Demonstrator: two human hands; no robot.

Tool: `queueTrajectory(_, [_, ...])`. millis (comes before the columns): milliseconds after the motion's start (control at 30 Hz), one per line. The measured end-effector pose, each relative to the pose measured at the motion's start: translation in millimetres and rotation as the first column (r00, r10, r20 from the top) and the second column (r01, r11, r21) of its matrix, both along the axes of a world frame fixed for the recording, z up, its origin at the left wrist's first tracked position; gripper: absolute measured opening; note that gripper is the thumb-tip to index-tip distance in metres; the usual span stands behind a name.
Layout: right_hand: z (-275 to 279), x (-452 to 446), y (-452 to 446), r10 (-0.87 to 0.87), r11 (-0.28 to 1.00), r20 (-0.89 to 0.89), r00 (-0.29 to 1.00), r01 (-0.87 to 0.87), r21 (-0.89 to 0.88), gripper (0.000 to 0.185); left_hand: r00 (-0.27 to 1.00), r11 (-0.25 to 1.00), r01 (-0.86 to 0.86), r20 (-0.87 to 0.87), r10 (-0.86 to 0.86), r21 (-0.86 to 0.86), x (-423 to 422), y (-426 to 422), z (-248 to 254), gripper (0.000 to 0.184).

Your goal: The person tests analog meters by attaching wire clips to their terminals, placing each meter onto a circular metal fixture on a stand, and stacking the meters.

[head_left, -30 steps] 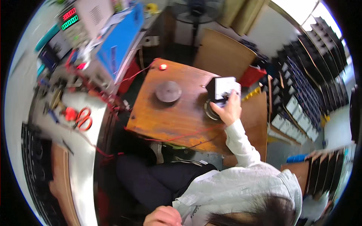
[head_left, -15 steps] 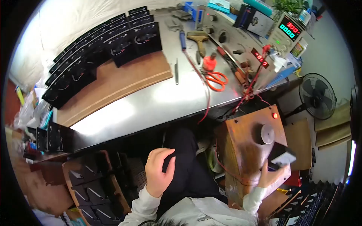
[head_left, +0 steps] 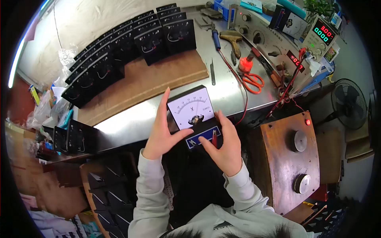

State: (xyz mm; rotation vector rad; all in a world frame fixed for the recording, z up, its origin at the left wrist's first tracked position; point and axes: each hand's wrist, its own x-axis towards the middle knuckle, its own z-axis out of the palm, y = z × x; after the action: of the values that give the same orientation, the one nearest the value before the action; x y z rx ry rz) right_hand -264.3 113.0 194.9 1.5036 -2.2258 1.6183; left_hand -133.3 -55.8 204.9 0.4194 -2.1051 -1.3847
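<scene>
An analog voltmeter (head_left: 191, 105) with a white "V" dial, black case and blue lower panel is held tilted over the bench's front edge. My left hand (head_left: 158, 133) grips its left side, the thumb lying at the lower dial. On the lower right, my right hand (head_left: 227, 146) closes round the meter, with the thumb by the blue panel. A red terminal (head_left: 214, 139) shows beside that thumb. Parts of the case are covered by the fingers.
Several black meter cases (head_left: 145, 43) stand in rows on a brown board (head_left: 143, 85). Tweezers (head_left: 213, 72), orange scissors (head_left: 254, 82) and a brush (head_left: 232, 39) lie rightward. A wooden box (head_left: 278, 158) with two metal knobs stands at right; a power supply (head_left: 319, 37) sits behind.
My right hand has brought the meter from the wooden box over to the bench's front edge. My left hand, empty before, has risen and taken hold of it. The view has shifted.
</scene>
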Motion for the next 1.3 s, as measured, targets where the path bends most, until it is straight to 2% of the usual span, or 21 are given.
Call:
queueTrajectory(33, [-0.9,-0.3,4.1,-0.001,1.0,-0.003,1.0,0.001,0.017,0.083,0.999,0.998,0.034,-0.02,-0.033,0.057,-2.1,0.1,3.3,0.121])
queueTrajectory(133, [-0.4,3.4,16.9,0.001,0.999,0.231,0.973,-0.01,0.037,0.072,0.998,0.989,0.059,-0.02,-0.057,0.133,-4.0,1.6,7.5,0.12])
queueTrajectory(367, [0.4,8.4,18.3,0.0,1.0,0.254,0.967,-0.004,0.015,0.072,0.996,0.985,0.071,-0.065,-0.061,0.158,-4.9,3.3,4.1,0.119])
queueTrajectory(433, [-1.3,2.9,14.0,-0.02,1.0,0.155,0.988,0.02,0.003,0.07,0.998,0.988,0.025,-0.059,-0.016,0.151,-6.5,5.8,5.3,0.12])
queueTrajectory(467, [-1.1,-2.5,12.3,0.016,1.0,0.136,0.991,-0.015,-0.01,0.083,0.998,0.997,-0.05,-0.04,0.053,0.059,-7.2,8.7,3.4,0.119])
queueTrajectory(500, [3.0,-4.6,6.4,-0.002,0.999,0.136,0.991,0.008,-0.044,0.083,0.993,0.993,-0.112,-0.028,0.111,-0.033,-8.6,12.7,-1.7,0.119])
queueTrajectory(533, [9.1,-8.9,3.3,0.048,0.999,-0.003,0.999,-0.048,-0.015,0.092,0.983,0.979,-0.183,-0.025,0.182,-0.084,-10.4,19.0,-8.4,0.119])
queueTrajectory(600, [9.4,-21.2,3.5,0.165,0.985,-0.153,0.974,-0.156,0.067,0.115,0.926,0.929,-0.368,-0.102,0.364,-0.025,-16.4,52.4,-17.5,0.109])
queueTrajectory(633, [12.2,-17.0,7.7,0.105,0.98,-0.167,0.98,-0.073,0.183,0.116,0.897,0.844,-0.441,-0.118,0.426,-0.307,-13.9,64.3,-28.3,0.107])
queueTrajectory(667, [6.9,-17.5,13.0,0.12,0.989,-0.121,0.985,-0.108,0.096,0.115,0.88,0.803,-0.474,-0.167,0.444,-0.363,-12.4,80.2,-28.5,0.103])
queueTrajectory(733, [-10.9,-22.0,36.1,0.078,0.995,-0.129,0.989,-0.085,-0.049,0.114,0.938,0.822,-0.345,-0.132,0.321,-0.454,-4.0,103.1,-8.3,0.098])
queueTrajectory(767, [-22.1,-29.8,52.6,0.014,1.0,-0.132,0.991,-0.017,-0.02,0.114,0.976,0.854,-0.216,-0.079,0.203,-0.474,1.2,107.3,-0.3,0.094])
queueTrajectory(800, [-33.1,-39.6,71.8,-0.174,0.984,-0.176,0.969,0.166,-0.062,0.113,0.985,0.893,-0.161,-0.126,0.118,-0.421,1.7,110.6,1.3,0.079])
queueTrajectory(833, [-33.3,-49.6,91.3,-0.336,0.941,-0.218,0.916,0.318,-0.114,0.112,0.977,0.872,-0.206,-0.137,0.16,-0.445,3.0,116.5,0.2,0.052])
queueTrajectory(867, [-27.8,-64.4,113.3,-0.505,0.863,-0.083,0.859,0.505,-0.027,0.112,0.979,0.847,-0.204,-0.083,0.188,-0.491,11.8,118.7,-4.2,0.038])
queueTrajectory(900, [-34.0,-90.6,130.1,-0.661,0.75,-0.117,0.741,0.653,-0.106,0.112,0.975,0.815,-0.202,-0.032,0.22,-0.543,18.5,118.4,-9.0,0.025])
queueTrajectory(1000, [-47.0,-172.5,191.5,-0.895,0.411,-0.124,0.428,0.901,0.137,0.114,0.956,0.86,-0.282,-0.046,0.291,-0.425,15.8,119.0,-16.2,0.017])
queueTrajectory(1067, [-74.1,-229.5,222.9,-0.937,0.236,-0.189,0.295,0.929,0.285,0.117,0.957,0.898,-0.284,-0.047,0.286,-0.336,12.1,119.7,-18.8,0.017])
queueTrajectory(1100, [-82.3,-251.2,235.0,-0.933,0.259,-0.134,0.335,0.88,0.398,0.119,0.957,0.925,-0.289,-0.048,0.286,-0.245,10.9,119.1,-18.6,0.02])
queueTrajectory(1167, [-69.7,-252.5,230.6,-0.923,0.247,-0.145,0.356,0.838,0.487,0.119,0.965,0.93,-0.26,-0.046,0.257,-0.261,2.5,120.7,-14.6,0.021])
queueTrajectory(1300, [-85.7,-251.0,228.4,-0.92,0.186,-0.233,0.316,0.874,0.45,0.119,0.952,0.91,-0.303,-0.041,0.304,-0.283,-3.7,127.8,-18.5,0.015])
